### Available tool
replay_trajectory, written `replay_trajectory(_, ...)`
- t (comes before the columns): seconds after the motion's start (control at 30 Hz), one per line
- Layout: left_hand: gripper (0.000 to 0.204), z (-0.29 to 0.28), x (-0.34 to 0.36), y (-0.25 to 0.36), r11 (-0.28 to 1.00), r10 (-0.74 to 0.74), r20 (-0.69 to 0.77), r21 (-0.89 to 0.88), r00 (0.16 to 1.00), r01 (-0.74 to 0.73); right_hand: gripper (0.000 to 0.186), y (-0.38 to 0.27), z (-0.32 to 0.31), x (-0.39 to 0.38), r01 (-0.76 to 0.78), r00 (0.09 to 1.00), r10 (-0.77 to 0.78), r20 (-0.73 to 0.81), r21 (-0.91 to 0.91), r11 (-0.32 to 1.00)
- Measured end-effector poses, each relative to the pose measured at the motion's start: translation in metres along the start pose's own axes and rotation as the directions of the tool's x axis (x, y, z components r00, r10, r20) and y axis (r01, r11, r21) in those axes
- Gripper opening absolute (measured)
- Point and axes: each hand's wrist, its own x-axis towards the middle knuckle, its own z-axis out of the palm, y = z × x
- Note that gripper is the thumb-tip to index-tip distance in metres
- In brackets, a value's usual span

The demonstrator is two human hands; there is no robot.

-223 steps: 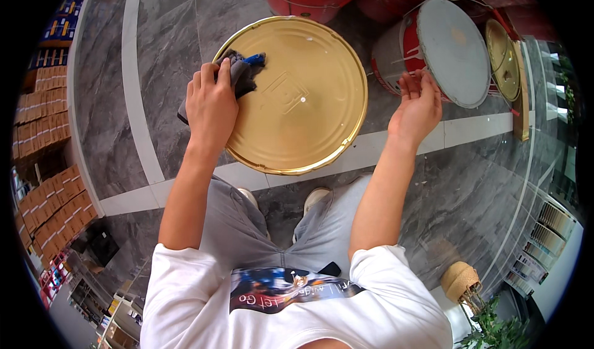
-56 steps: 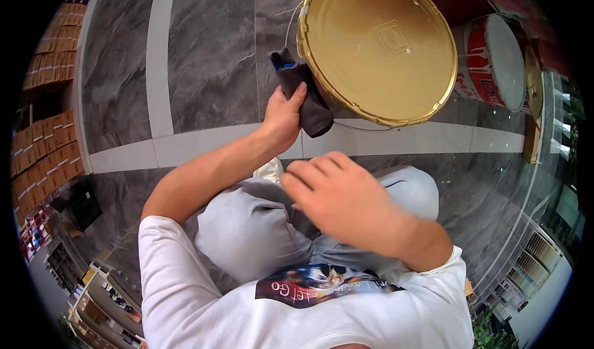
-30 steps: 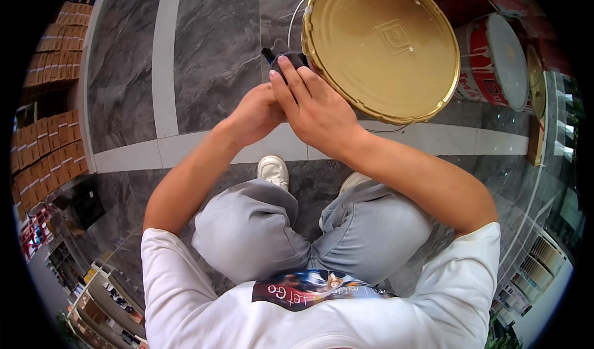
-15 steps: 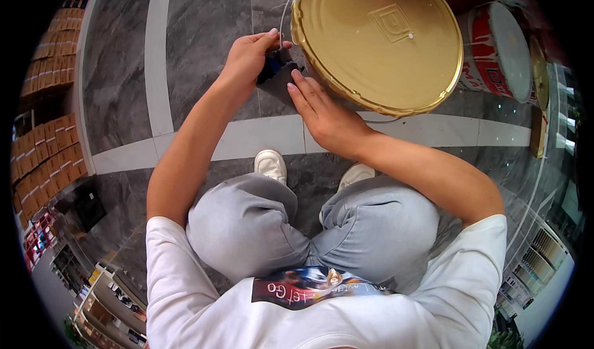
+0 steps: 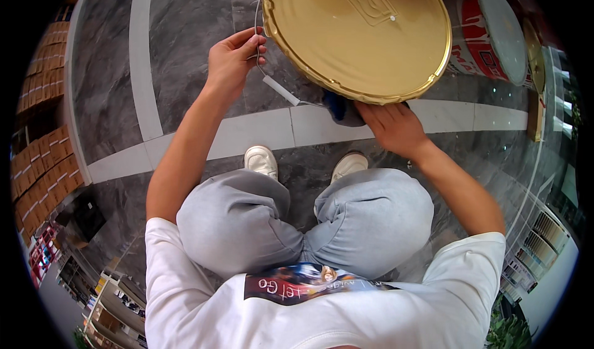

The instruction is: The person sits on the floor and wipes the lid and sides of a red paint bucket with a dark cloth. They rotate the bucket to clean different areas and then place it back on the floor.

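Observation:
A large bucket with a gold lid (image 5: 362,43) stands on the floor in front of me, toward the upper right. Along its left side runs a thin wire handle (image 5: 257,21) with a white grip sleeve (image 5: 281,90). My left hand (image 5: 232,63) pinches that wire between thumb and fingers, just off the bucket's left edge. Under the lid's near rim, my right hand (image 5: 395,128) presses a dark grey and blue cloth (image 5: 339,109) against the bucket's side. Its fingertips and part of the cloth are hidden below the rim.
A red and white bucket with a pale lid (image 5: 504,33) stands close on the right, a gold-lidded one (image 5: 535,58) behind it. Brown cartons (image 5: 46,169) are stacked at the far left. My white shoes (image 5: 261,161) are on the dark tiled floor (image 5: 192,46), near a pale strip.
The cloth and my right hand have moved right, from the bucket's left side to its near side. My left hand now holds only the wire handle, which hangs lower and nearer.

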Motion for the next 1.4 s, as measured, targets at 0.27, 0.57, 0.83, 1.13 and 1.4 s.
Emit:
replay_trajectory(0.27,0.041,0.007,-0.019,-0.006,0.997,-0.079,-0.036,0.019,0.996,0.080,0.062,-0.028,0.009,0.033,-0.141,0.990,0.136,0.044,0.174,0.974)
replay_trajectory(0.57,0.059,0.017,-0.041,-0.033,1.000,-0.027,-0.002,-0.006,1.000,0.027,0.052,-0.054,0.035,0.074,-0.060,0.991,0.061,-0.121,0.007,0.998)
replay_trajectory(0.83,0.059,0.012,-0.042,-0.024,1.000,0.017,0.023,-0.004,1.000,-0.017,0.047,0.011,0.007,-0.004,-0.004,0.985,0.002,-0.174,-0.009,1.000)
replay_trajectory(1.13,0.057,0.011,-0.042,-0.020,0.999,0.029,0.063,0.026,0.998,-0.031,0.045,0.056,0.012,-0.022,0.130,0.940,-0.126,-0.317,-0.009,0.991)
replay_trajectory(1.4,0.059,0.012,-0.044,-0.014,0.999,0.006,0.066,0.043,0.998,-0.009,0.042,0.035,-0.006,-0.060,-0.193,0.890,0.211,-0.404,0.085,0.977)
